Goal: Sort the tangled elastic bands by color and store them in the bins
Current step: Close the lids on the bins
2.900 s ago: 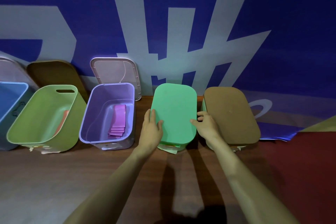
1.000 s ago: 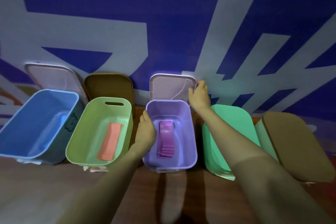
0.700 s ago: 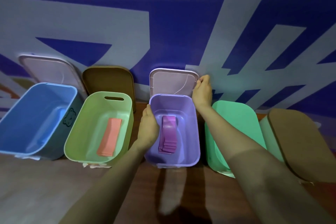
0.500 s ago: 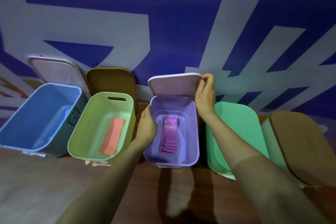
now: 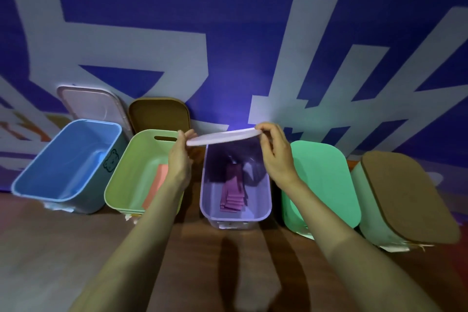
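Five bins point(image 5: 63, 197) stood in one row on the table point(image 5: 50, 248): three open, two lidded. Two spare lids point(image 5: 88, 101) leaned on the wall point(image 5: 228, 33). The left hand point(image 5: 179, 159) and right hand point(image 5: 274, 157) each pinched one end of the pale lid point(image 5: 222, 136) with their fingers point(image 5: 268, 129), holding it nearly flat, long axis left-to-right, above the purple bin point(image 5: 266, 213), whose purple bands point(image 5: 233, 192) lay lengthwise front-to-back.

We see through 1 wide-angle camera worn on the head, facing forward and down along both forearms, which enter from the bottom edge. It sits close: the left hand point(image 5: 180, 157) and right hand point(image 5: 274, 157) hold a pale lid point(image 5: 224, 135) just above the frame's middle. The purple bin point(image 5: 235, 217) lies centre, the wooden table point(image 5: 50, 248) fills the bottom, and a blue banner point(image 5: 228, 7) bends across the top.
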`<state>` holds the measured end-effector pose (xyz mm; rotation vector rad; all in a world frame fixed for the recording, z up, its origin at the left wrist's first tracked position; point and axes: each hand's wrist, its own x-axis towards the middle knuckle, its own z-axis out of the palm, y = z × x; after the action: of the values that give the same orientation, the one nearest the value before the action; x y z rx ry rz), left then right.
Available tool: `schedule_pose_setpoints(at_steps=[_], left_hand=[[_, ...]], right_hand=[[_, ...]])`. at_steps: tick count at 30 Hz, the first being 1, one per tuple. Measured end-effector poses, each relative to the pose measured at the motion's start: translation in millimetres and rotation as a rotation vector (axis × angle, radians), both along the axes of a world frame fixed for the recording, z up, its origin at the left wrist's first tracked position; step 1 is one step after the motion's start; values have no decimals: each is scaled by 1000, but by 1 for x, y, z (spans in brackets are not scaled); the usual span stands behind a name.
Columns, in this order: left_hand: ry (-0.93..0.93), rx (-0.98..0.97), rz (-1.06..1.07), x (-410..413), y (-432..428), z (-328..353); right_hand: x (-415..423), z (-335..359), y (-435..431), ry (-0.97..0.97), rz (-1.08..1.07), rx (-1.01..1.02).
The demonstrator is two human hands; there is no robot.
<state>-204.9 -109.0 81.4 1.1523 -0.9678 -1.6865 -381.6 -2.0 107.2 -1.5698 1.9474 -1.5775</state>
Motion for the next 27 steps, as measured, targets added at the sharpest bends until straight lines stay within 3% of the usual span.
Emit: schedule_pose_setpoints(at_steps=[5, 10, 15, 20, 27], left_hand=[[-126, 65, -212, 16, 0, 3], [-378, -65, -261, 26, 16, -24], [-520, -176, -228, 22, 52, -39], [-667, -251, -158, 23, 72, -51], [-844, -459, -269, 21, 75, -54]], right_hand=[[7, -6, 16, -6, 38, 31], [16, -6, 29, -452, 91, 146], [28, -5, 33, -333, -81, 244], [32, -14, 38, -254, -97, 484], [31, -26, 51, -175, -192, 496]])
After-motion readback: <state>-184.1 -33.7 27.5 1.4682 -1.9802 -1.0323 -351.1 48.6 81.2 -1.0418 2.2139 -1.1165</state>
